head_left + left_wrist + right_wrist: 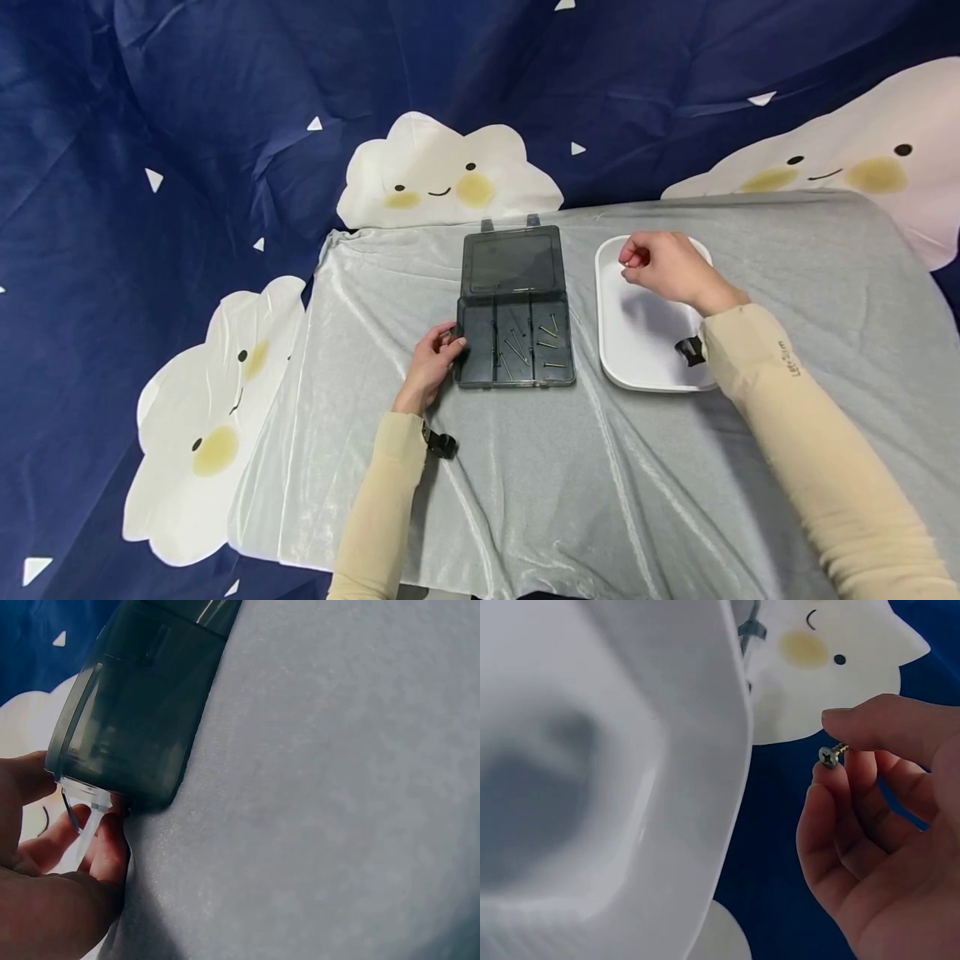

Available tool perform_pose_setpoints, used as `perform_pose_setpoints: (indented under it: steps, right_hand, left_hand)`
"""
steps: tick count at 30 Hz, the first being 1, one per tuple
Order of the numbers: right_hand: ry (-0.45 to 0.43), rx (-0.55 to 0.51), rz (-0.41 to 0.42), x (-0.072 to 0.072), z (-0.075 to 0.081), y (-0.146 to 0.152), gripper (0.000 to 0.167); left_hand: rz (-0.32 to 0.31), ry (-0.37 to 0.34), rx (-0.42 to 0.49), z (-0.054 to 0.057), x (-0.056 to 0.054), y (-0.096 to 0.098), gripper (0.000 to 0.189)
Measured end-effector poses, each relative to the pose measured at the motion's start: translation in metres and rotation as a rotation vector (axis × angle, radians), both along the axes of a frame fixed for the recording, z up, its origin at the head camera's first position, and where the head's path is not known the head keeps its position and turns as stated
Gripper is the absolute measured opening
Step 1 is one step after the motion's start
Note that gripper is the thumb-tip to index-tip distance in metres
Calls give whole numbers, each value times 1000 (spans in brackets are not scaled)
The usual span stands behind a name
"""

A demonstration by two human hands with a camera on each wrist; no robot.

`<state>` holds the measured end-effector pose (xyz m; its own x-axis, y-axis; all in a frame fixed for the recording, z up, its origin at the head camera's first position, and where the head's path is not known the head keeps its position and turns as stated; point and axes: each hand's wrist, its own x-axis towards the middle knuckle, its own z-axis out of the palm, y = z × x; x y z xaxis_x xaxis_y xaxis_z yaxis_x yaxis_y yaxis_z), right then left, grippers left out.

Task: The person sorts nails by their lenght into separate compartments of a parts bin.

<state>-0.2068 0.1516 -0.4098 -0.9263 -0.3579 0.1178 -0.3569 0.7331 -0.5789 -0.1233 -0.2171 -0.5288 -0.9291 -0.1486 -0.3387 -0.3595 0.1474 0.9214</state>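
Note:
A dark see-through compartment box (477, 367) lies on the cloth with its lid (513, 260) raised at the back. Several screws (516, 346) lie in its middle compartment, and several more are in the right one. At the box's left side, my left hand (433, 358) grips the edge between thumb and fingers; the left wrist view shows a pale clip (88, 825) among those fingers. Over the white tray (611, 354), my right hand (667, 265) pinches a screw (829, 756) with a cross-slotted head between thumb and fingertips.
Grey cloth (585, 500) with soft folds covers the table. A dark blue curtain (480, 67) printed with smiling clouds (450, 179) hangs behind and to the left. The tray stands right of the box, a narrow strip of cloth between them.

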Motion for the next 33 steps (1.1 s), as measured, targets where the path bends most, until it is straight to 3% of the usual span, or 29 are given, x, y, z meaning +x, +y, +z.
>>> perform_pose_setpoints:
  steps: [7, 17, 26, 33]
  right_hand:
    - [26, -68, -34, 8, 7, -9, 9]
    - [49, -172, -34, 16, 6, -23, 9]
    - [17, -200, -14, 22, 6, -37, 7]
    - [14, -243, 47, 25, 0, -48, 6]
  left_hand:
    - [0, 10, 3, 1, 0, 0, 44]
    - [-10, 16, 12, -1, 0, -1, 44]
    - [-10, 11, 19, 0, 1, 0, 45]
    - [-8, 8, 9, 1, 1, 1, 44]
